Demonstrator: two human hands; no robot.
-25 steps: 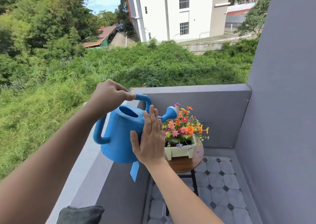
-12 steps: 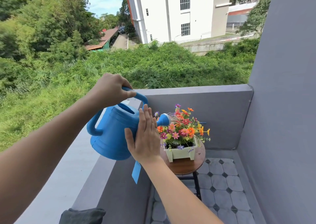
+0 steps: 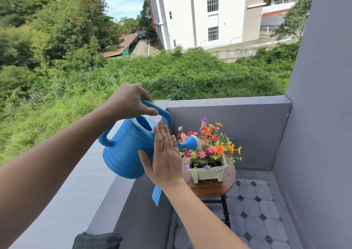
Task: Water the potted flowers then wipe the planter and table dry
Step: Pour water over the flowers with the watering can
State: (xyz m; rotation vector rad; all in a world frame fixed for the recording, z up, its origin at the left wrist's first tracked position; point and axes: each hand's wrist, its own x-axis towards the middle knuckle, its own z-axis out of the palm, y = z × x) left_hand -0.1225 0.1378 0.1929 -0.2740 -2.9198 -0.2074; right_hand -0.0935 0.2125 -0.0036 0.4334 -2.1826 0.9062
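A blue watering can (image 3: 125,149) hangs tilted, spout down to the right, with fine streams of water spraying from its rose onto the flowers (image 3: 209,144). My left hand (image 3: 129,101) is closed round the can's top handle. My right hand (image 3: 165,159) lies flat against the can's side, fingers straight and together. The flowers, orange, pink, red and purple, grow in a pale square planter (image 3: 207,174). It stands on a small round wooden table (image 3: 211,189) in the balcony corner.
A grey parapet ledge (image 3: 76,191) runs along the left, with a dark folded cloth (image 3: 97,240) lying on it at the bottom edge. Grey walls close the far side (image 3: 238,132) and the right (image 3: 314,153). The floor (image 3: 253,220) is tiled.
The can has tipped further forward and its rose has dropped to flower height; water now sprays onto the blooms. Both hands keep their hold.
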